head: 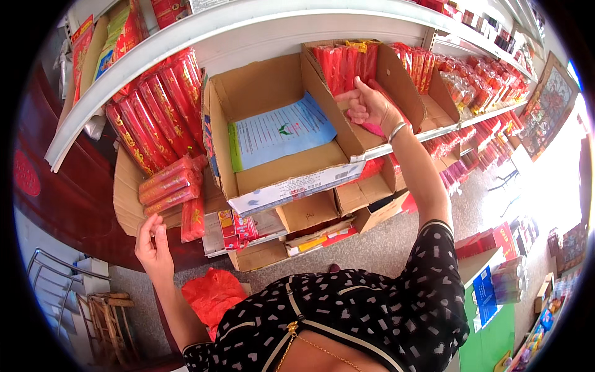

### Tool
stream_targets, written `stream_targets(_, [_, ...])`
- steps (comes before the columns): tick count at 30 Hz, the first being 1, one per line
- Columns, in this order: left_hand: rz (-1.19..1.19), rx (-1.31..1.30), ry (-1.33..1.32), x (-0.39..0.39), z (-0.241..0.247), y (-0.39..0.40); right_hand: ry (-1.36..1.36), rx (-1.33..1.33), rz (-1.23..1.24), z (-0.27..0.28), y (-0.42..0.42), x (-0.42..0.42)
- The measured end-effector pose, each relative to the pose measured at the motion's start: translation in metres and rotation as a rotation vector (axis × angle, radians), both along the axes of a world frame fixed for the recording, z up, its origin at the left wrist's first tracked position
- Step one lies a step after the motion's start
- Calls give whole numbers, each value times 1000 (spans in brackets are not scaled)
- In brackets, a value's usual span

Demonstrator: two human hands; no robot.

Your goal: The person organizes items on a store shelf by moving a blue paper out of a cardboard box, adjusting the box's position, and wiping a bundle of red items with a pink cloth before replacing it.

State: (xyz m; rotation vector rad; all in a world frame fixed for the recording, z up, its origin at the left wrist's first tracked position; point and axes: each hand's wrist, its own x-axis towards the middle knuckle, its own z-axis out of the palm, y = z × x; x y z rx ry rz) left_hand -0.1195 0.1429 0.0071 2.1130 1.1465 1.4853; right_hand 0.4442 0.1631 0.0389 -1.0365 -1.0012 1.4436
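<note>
My left hand [154, 246] is raised at the lower left, its half-curled fingers holding nothing visible. Just above its fingertips, red wrapped packets [169, 183] lie stacked at the front of a cardboard tray [128, 195]. Taller red packets with gold lettering [153, 121] lean behind them. On the right, my right hand [369, 104] reaches over another cardboard box [399, 88], index finger extended and the others curled. Beneath it shows a pink item [374, 129]; I cannot tell whether the fingers grip it. Upright red packets [344, 67] fill that box's back.
Between my hands, an open cardboard box [258, 90] holds a blue printed sheet [283, 132]. A white metal shelf edge [260, 18] curves overhead. Lower shelves carry more boxes [309, 211]. A red plastic bag [214, 295] lies below, and a green-sided table [488, 335] stands at right.
</note>
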Motion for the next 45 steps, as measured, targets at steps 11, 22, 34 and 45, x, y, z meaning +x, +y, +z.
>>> stream_targets(11, [34,-126,-80,5,-12,6,197,-81,82,-27,-19,-3])
stream_targets(22, [-114,-89,-57,48,-6,38,313,-54,-82,-63,-112,-29])
stream_targets(34, [80,58,-27,-2,21,41,607,-301,-388,-304,-224,-151])
stream_targets(45, [116,-62,1055,-28,24,110,303,-181,-184,-247,-148,-226])
